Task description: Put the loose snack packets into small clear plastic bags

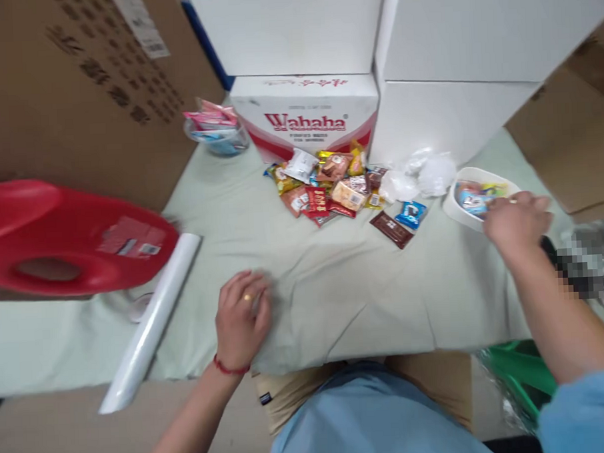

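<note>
The head view showed the right hand (519, 223) over the near right rim of a white tub (461, 214), which stood by the right edge of the table (305, 306). Its fingers bent down at the rim; whether they gripped the tub, a packet or nothing could not be told. The left hand (243, 312) lay near the table's near edge, fingers loosely curled, the thumb a little apart, with nothing visible in it.

The tub looked like thin, smooth plastic: probably light and fairly stiff, best taken by two opposite walls, since pressing on one rim alone might tip it. The small packets (474, 200) inside seemed light, with slick, crinkly wrappers; a pinch at a sealed end would likely spare whatever was within. Toward the table's far edge lay a snack pile (325, 185). Nearer the near edge than most of it, a flat brown packet (392, 230) lay beside a blue packet (410, 214); the brown one looked the stiffer, and likely to snap if bent, so its long sides offered the safer hold.
</note>
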`<state>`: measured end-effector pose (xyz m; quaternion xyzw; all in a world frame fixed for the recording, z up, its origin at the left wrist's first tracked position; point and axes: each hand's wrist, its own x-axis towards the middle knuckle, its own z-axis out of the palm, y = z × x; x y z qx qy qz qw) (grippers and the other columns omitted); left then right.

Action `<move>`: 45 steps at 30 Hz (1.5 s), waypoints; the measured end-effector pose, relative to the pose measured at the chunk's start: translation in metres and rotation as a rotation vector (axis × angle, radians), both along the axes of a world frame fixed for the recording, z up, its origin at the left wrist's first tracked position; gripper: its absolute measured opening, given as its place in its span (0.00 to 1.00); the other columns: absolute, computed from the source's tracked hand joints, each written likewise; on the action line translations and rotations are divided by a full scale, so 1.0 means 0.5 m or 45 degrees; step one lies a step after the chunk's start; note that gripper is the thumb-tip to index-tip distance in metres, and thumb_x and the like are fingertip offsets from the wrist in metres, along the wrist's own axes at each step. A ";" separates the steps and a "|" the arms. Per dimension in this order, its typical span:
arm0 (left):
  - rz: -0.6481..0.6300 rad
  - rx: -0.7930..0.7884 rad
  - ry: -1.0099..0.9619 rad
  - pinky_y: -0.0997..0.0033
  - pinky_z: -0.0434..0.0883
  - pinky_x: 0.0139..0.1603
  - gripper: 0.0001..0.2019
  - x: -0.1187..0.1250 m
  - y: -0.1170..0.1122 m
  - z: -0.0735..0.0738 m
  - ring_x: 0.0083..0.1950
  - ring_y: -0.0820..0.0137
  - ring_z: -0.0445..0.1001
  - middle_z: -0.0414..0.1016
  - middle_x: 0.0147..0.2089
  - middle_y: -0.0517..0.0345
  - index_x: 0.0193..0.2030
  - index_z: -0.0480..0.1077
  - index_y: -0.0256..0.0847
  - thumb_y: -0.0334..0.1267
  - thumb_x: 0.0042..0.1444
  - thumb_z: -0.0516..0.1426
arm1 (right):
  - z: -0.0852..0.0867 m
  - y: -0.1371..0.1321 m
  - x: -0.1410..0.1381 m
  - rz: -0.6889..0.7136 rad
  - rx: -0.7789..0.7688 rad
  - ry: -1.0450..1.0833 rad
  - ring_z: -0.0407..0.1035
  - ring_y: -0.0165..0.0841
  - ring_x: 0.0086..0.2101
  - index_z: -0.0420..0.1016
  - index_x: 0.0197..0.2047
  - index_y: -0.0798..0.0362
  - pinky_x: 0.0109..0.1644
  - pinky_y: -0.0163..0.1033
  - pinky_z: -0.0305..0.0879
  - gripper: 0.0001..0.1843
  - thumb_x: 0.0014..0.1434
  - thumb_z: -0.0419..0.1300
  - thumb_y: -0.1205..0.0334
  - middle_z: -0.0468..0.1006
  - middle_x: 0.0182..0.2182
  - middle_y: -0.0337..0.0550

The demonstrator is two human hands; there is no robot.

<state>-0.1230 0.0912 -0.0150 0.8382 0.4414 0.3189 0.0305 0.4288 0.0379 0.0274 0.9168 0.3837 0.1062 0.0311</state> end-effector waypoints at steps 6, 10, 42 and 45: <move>0.342 -0.221 0.051 0.49 0.66 0.66 0.18 0.053 0.336 0.026 0.63 0.52 0.70 0.73 0.59 0.38 0.57 0.71 0.32 0.34 0.61 0.56 | -0.051 -0.090 -0.043 0.541 0.658 -0.068 0.68 0.51 0.58 0.81 0.56 0.42 0.60 0.61 0.58 0.21 0.68 0.51 0.55 0.76 0.56 0.62; 0.574 -0.399 0.034 0.51 0.62 0.71 0.32 0.097 0.566 0.054 0.69 0.54 0.67 0.62 0.71 0.32 0.69 0.60 0.26 0.28 0.58 0.59 | -0.111 -0.194 -0.112 0.667 0.661 0.185 0.75 0.52 0.49 0.78 0.55 0.28 0.57 0.62 0.65 0.19 0.66 0.54 0.55 0.79 0.50 0.56; 0.341 -0.231 -0.216 0.56 0.77 0.45 0.19 0.003 -0.128 0.040 0.33 0.70 0.75 0.69 0.67 0.47 0.60 0.73 0.50 0.39 0.61 0.61 | -0.033 0.234 -0.167 0.558 0.557 0.514 0.73 0.46 0.48 0.76 0.56 0.55 0.49 0.46 0.70 0.19 0.63 0.59 0.59 0.75 0.55 0.56; 0.161 -0.463 -0.399 0.61 0.77 0.44 0.07 0.022 -0.185 0.022 0.40 0.66 0.78 0.79 0.49 0.51 0.46 0.78 0.47 0.39 0.64 0.60 | -0.019 0.195 -0.220 0.485 0.795 0.832 0.73 0.38 0.39 0.78 0.47 0.53 0.41 0.40 0.68 0.12 0.65 0.57 0.59 0.80 0.42 0.49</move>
